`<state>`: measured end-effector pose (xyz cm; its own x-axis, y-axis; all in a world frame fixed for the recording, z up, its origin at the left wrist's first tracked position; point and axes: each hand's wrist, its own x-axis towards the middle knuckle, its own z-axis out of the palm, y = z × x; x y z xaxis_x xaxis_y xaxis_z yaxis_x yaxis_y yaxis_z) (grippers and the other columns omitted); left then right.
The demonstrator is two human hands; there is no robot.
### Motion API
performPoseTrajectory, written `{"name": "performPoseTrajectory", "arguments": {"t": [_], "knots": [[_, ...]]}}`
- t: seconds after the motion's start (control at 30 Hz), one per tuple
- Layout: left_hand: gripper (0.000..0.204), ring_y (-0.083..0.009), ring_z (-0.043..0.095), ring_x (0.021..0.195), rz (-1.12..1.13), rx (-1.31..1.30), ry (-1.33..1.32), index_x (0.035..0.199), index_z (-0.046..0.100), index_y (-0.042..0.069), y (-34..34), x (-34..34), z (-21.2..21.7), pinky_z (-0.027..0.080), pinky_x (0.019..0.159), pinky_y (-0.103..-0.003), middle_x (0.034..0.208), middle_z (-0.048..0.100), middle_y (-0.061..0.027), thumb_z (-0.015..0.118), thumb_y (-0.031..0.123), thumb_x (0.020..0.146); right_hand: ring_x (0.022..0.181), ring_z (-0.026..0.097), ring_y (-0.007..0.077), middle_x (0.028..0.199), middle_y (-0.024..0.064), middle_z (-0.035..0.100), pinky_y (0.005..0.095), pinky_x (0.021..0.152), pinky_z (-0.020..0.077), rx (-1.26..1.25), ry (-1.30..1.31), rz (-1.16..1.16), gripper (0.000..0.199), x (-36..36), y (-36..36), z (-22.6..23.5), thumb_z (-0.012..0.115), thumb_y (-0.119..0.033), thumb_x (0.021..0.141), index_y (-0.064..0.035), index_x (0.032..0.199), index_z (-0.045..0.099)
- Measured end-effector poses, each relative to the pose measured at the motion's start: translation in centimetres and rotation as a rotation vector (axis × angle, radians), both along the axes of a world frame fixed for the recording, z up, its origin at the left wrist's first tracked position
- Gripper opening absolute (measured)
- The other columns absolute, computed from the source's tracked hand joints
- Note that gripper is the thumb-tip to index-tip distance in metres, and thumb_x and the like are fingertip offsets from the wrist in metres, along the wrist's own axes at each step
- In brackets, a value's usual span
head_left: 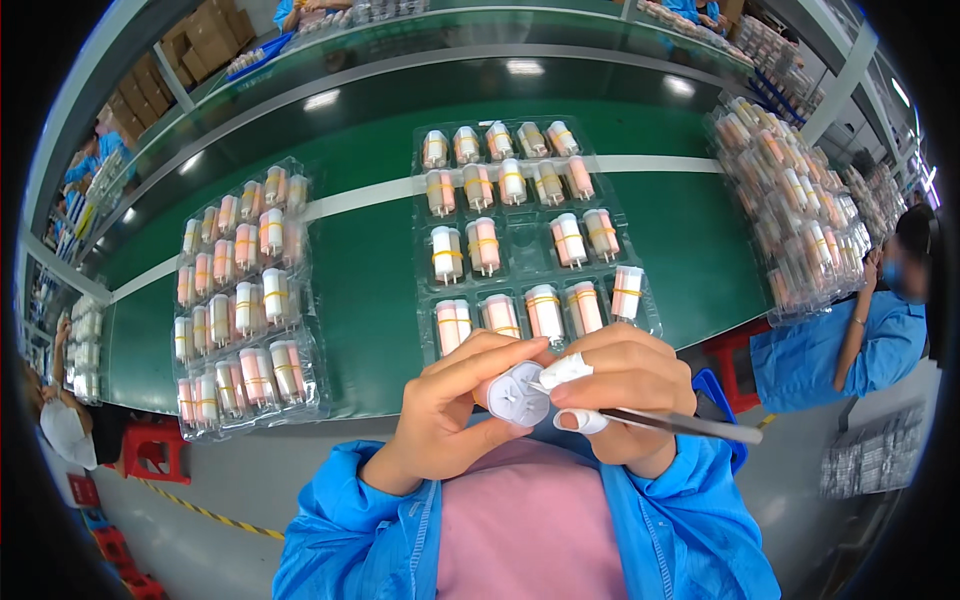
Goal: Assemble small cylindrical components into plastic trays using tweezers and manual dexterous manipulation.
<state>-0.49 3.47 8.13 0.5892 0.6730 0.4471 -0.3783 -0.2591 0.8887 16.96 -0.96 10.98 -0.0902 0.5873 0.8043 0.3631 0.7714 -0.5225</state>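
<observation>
My left hand (440, 413) is closed round a bundle of tubes, its pale lavender, three-lobed end (517, 396) turned up toward me. Most of the bundle's body is hidden by the fingers. In my right hand (628, 385) is a pair of metal tweezers (690, 426), gripped like a pen, with the tips at the lobed end. White wraps cover the right thumb and a finger. Just beyond both hands lies a clear plastic tray (515, 235) of similar white, pink and grey bundles with yellow bands; one pocket in its middle holds no bundle.
More filled trays (250, 300) lie at the left, and a tall stack of them (795, 205) stands at the right on the green belt (365, 270). A co-worker in blue (840, 345) sits at the right. Red stools (155, 450) stand on the floor.
</observation>
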Motion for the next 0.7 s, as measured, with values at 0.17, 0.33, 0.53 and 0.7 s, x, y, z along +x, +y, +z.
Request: {"name": "performPoseTrajectory", "arguments": {"t": [0.17,0.33,0.53,0.7], "knots": [[0.061,-0.026,0.054,0.099,0.046,0.088,0.04,0.122,0.055,-0.005,0.0,1.8,0.0,0.045,0.083,-0.035,0.105,0.061,-0.015,0.07,-0.005,0.063,0.068,0.064,0.0242,0.078,0.0094,0.066,0.0304,0.058,0.0511,-0.015,0.055,-0.022,0.017,1.6,-0.3,0.0,0.075,-0.004,0.066,-0.0032,0.082,0.069],[0.061,-0.0272,0.053,0.09,0.28,0.562,0.203,0.117,0.059,-0.003,1.2,3.0,-0.1,0.045,0.077,-0.035,0.104,0.061,-0.0149,0.064,-0.008,0.057,0.066,0.061,0.0186,0.078,0.0108,0.066,0.026,0.059,0.0474,-0.244,0.287,-0.025,0.014,2.6,-0.7,-0.5,0.071,-0.001,0.072,-0.0007,0.085,0.068],[0.058,-0.0269,0.051,0.086,0.427,0.765,0.257,0.113,0.062,0.0,1.4,4.0,-0.1,0.044,0.075,-0.035,0.105,0.061,-0.0145,0.062,-0.007,0.055,0.072,0.06,0.0134,0.081,0.0105,0.066,0.0239,0.064,0.0452,-0.419,0.508,0.027,0.008,3.0,-0.9,-0.7,0.066,-0.001,0.079,0.0033,0.087,0.066],[0.057,-0.0249,0.052,0.084,0.535,0.978,0.295,0.111,0.063,0.001,2.0,4.2,-0.3,0.044,0.073,-0.034,0.103,0.062,-0.0143,0.062,-0.006,0.055,0.071,0.059,0.0123,0.081,0.0098,0.066,0.0241,0.062,0.0446,-0.473,0.569,0.02,0.007,3.1,-0.6,-0.9,0.065,0.0,0.081,0.004,0.086,0.065]]}}
